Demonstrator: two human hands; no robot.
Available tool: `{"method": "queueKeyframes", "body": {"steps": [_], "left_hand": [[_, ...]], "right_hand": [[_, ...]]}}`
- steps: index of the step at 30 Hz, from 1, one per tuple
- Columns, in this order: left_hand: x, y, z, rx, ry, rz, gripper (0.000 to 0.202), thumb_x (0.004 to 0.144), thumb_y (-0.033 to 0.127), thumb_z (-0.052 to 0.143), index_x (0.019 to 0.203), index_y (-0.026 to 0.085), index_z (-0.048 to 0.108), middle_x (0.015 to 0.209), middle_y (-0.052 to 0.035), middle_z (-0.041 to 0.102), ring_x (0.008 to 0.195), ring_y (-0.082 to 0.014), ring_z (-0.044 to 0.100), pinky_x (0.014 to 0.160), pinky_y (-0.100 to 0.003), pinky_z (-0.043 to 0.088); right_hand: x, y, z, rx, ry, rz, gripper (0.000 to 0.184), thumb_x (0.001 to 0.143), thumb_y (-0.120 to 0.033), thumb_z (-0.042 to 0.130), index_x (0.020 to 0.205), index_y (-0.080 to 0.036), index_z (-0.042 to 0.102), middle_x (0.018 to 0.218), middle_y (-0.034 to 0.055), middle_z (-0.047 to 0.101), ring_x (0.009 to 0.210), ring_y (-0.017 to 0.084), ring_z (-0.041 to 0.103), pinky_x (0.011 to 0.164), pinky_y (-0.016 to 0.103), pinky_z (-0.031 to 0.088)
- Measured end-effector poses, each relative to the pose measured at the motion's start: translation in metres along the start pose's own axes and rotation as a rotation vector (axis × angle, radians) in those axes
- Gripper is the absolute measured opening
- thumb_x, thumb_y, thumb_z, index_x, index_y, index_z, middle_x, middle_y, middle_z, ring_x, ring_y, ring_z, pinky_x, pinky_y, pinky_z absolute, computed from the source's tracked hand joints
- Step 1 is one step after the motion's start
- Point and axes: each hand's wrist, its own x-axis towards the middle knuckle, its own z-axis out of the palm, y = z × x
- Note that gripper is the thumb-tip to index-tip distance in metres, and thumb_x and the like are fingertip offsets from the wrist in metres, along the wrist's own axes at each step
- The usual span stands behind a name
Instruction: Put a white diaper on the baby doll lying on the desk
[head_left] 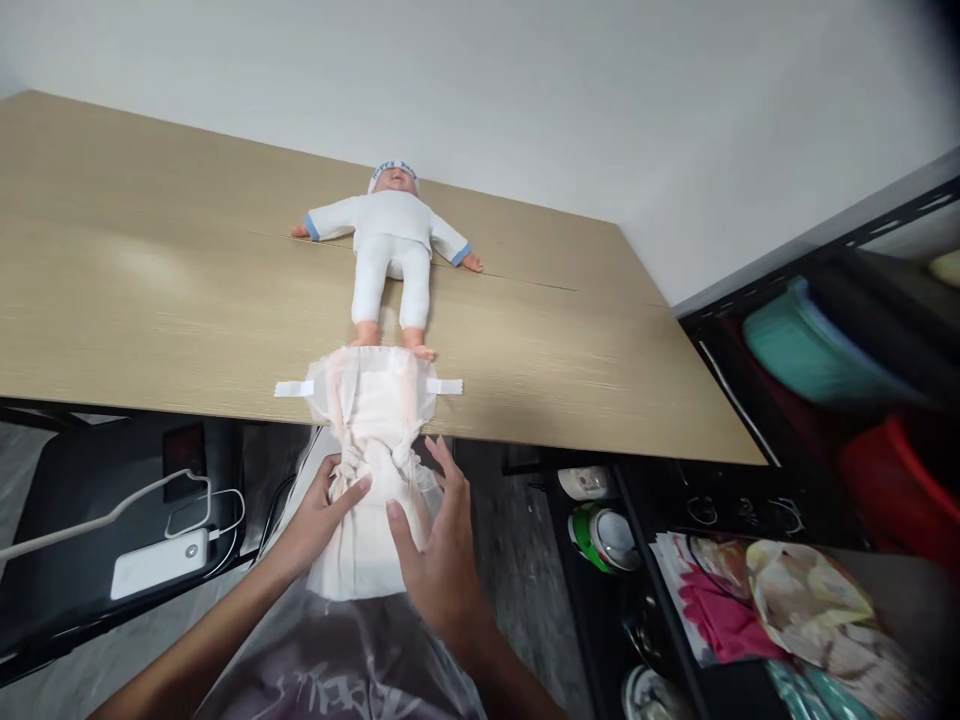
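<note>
An unfolded white diaper [377, 400] lies with its upper half on the table and its lower half over the front edge, towards my body. Two white tape tabs stick out sideways from its upper end. My left hand [330, 510] holds the diaper's left edge near the gathered middle, thumb on top. On the other side, my right hand [442, 550] has its fingers spread, the thumb over the lower half and the fingers beside the right edge. Just beyond the diaper, a baby doll [393, 235] in white clothes and a printed cap lies face up, arms outstretched.
The wooden table [150, 270] meets a white wall [487, 90] behind. At left, a white power bank [160, 565] with cables rests on a black chair [60, 500]. On the right stands a dark shelf with a teal basin [810, 345], a red container [900, 490] and cloths [814, 590].
</note>
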Motion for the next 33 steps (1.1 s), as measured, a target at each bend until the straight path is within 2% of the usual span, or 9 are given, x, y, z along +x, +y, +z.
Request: {"method": "queueKeyframes", "body": {"steps": [5,9,13,17,19,21,25,29,33], "left_hand": [[0.005,-0.003,-0.003,0.174,-0.061,0.130,0.066,0.093,0.070,0.084,0.137,0.024,0.064,0.139,-0.0103,0.078,0.128,-0.0305,0.073,0.112,-0.040,0.058],[-0.001,0.017,-0.021,0.395,-0.137,0.160,0.059,0.096,0.063,0.084,0.140,0.027,0.072,0.135,-0.0099,0.080,0.125,-0.0324,0.074,0.108,-0.038,0.059],[0.008,0.074,-0.055,0.816,-0.251,0.315,0.042,0.109,0.060,0.069,0.137,0.031,0.081,0.134,-0.0082,0.083,0.125,-0.0340,0.076,0.111,-0.041,0.059],[0.070,0.145,-0.074,1.106,-0.247,0.668,0.037,0.118,0.048,0.054,0.141,0.030,0.077,0.137,-0.0083,0.082,0.125,-0.0310,0.075,0.114,-0.045,0.058],[0.118,0.172,-0.068,1.297,-0.148,0.910,0.044,0.116,0.036,0.054,0.156,0.026,0.068,0.154,-0.0154,0.074,0.141,-0.0371,0.067,0.124,-0.055,0.051],[0.164,0.192,-0.053,1.503,-0.084,1.024,0.067,0.107,0.022,0.062,0.173,0.024,0.052,0.178,-0.0217,0.053,0.160,-0.0440,0.053,0.130,-0.064,0.044],[0.225,0.207,-0.016,1.793,-0.390,1.116,0.107,0.090,0.017,0.083,0.183,0.038,0.035,0.196,-0.0099,0.021,0.180,-0.0460,0.024,0.140,-0.063,0.032],[0.243,0.208,0.004,1.819,-0.589,1.189,0.106,0.080,0.007,0.084,0.175,0.040,0.048,0.196,-0.0030,0.023,0.182,-0.0389,0.020,0.142,-0.056,0.032],[0.250,0.214,0.010,1.750,-0.661,1.266,0.063,0.086,0.006,0.075,0.144,0.030,0.073,0.184,-0.0079,0.050,0.171,-0.0379,0.045,0.140,-0.056,0.032]], "right_hand": [[0.069,-0.009,0.017,-0.107,-0.159,-0.310,0.063,0.116,-0.035,0.063,0.176,-0.033,0.046,0.176,0.0109,0.055,0.173,0.033,0.041,0.142,0.065,0.042],[0.123,0.014,0.048,-0.229,-0.271,-0.331,0.067,0.116,-0.049,0.066,0.175,-0.022,0.051,0.186,0.0159,0.043,0.178,0.038,0.031,0.146,0.067,0.028],[0.136,0.028,0.065,-0.410,-0.326,-0.339,0.073,0.117,-0.055,0.061,0.180,-0.022,0.046,0.192,0.0154,0.032,0.179,0.040,0.026,0.147,0.070,0.020],[0.131,0.026,0.064,-0.517,-0.331,-0.342,0.074,0.119,-0.059,0.055,0.183,-0.026,0.041,0.194,0.0128,0.027,0.180,0.040,0.024,0.146,0.071,0.017],[0.130,0.024,0.063,-0.526,-0.334,-0.341,0.074,0.119,-0.061,0.054,0.183,-0.026,0.041,0.194,0.0124,0.027,0.180,0.040,0.024,0.146,0.071,0.019],[0.131,0.023,0.062,-0.522,-0.335,-0.343,0.074,0.119,-0.061,0.053,0.183,-0.026,0.041,0.194,0.0127,0.028,0.180,0.040,0.025,0.145,0.071,0.020],[0.132,0.026,0.063,-0.507,-0.328,-0.335,0.073,0.118,-0.060,0.057,0.182,-0.029,0.042,0.193,0.0119,0.029,0.179,0.039,0.027,0.145,0.070,0.021],[0.131,0.025,0.064,-0.502,-0.348,-0.328,0.074,0.118,-0.059,0.057,0.183,-0.028,0.041,0.194,0.0115,0.027,0.180,0.039,0.026,0.145,0.071,0.020],[0.131,0.022,0.061,-0.493,-0.370,-0.316,0.075,0.118,-0.059,0.056,0.183,-0.026,0.041,0.195,0.0120,0.023,0.180,0.038,0.025,0.145,0.071,0.022]]}}
